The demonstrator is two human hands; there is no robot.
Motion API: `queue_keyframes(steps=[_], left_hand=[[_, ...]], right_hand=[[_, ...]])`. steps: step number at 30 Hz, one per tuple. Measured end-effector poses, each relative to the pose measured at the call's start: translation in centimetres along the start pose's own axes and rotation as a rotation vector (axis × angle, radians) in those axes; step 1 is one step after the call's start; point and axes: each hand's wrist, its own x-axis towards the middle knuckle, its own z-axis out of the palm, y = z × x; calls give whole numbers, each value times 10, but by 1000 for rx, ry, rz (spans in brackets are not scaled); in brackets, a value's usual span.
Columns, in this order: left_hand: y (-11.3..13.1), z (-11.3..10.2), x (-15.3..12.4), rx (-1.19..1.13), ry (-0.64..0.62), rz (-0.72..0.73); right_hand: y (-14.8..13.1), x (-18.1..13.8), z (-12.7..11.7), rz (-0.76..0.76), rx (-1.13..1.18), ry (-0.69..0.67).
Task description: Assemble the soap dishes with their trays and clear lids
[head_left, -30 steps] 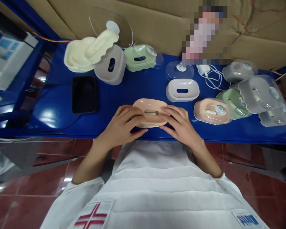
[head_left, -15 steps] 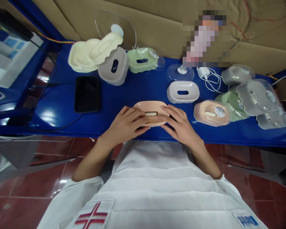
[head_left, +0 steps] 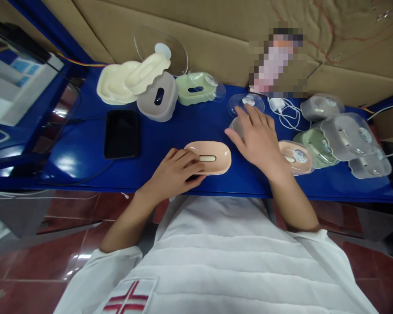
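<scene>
A peach soap dish (head_left: pixel 221 159) lies near the table's front edge, with a cream oblong piece (head_left: pixel 208 158) in its middle slot. My left hand (head_left: pixel 178 170) grips the dish's left end, fingers over the rim and thumb at the front side. Fingers spread, my right hand (head_left: pixel 257 137) is over a pale soap dish (head_left: pixel 236 126), which it mostly hides. Its fingertips overlap a clear oval lid (head_left: pixel 243 101) bearing a round label; whether they touch it I cannot tell.
Lidded soap dishes in peach (head_left: pixel 298 155), green (head_left: pixel 316 146) and grey (head_left: pixel 350 135) crowd the right. A white charger cable (head_left: pixel 290 115) lies behind them. Back left are cream trays (head_left: pixel 114 85), a grey dish (head_left: pixel 165 102), a green dish (head_left: pixel 190 93) and a black tablet (head_left: pixel 120 134).
My right hand has left the peach dish and moved right and away from me, over the pale dish. My left hand keeps its grip on the peach dish.
</scene>
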Motion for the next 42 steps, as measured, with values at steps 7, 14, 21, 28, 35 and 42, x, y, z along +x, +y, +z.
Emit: queue_keyframes(steps=[7,14,21,28,35,42], left_hand=[[-1,-5,0,-18,31,12],[-1,-14,-6,-164,57,87],[9,-28,-9,-222,-109,8],[15,-45,-22,-408,-238,-50],[13,-12,-16,-103,43,17],[4,3,-14,-69,185,-90]], right_hand=[[3,60,39,133,-111,-120],[-20,32,23,-326,64,-221],[-26,28,33,-417,128,-244],[-24,32,31,-288,162,-281],[-36,-7,0,-264,287,-68],[-31,-81,21,-288,307,33]])
